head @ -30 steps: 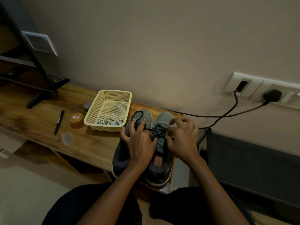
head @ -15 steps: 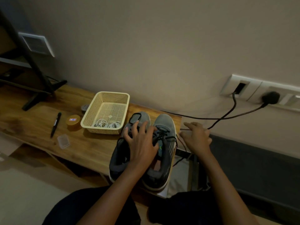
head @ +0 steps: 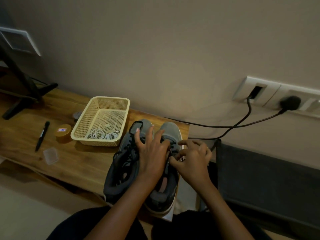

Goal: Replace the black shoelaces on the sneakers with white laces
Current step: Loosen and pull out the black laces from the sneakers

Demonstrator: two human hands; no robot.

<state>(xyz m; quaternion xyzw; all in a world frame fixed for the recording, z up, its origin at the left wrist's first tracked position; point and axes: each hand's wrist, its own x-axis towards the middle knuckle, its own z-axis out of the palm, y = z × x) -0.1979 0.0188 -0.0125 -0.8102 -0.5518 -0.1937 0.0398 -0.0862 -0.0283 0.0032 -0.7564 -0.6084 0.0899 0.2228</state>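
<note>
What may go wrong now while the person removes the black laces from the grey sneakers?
1. The grey sneakers sit with their heels at the front edge of the wooden bench. A strong pull by the right hand on the black lace may drag one off, though the left hand presses them down.
2. The freed lace may tangle with the black power cables close beside the right hand.

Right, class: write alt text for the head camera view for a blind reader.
A person's left hand rests across a pair of grey sneakers with black laces on a wooden bench, while the right hand plucks at the right sneaker's lacing. A cream plastic basket beside them holds coiled white laces.
</note>
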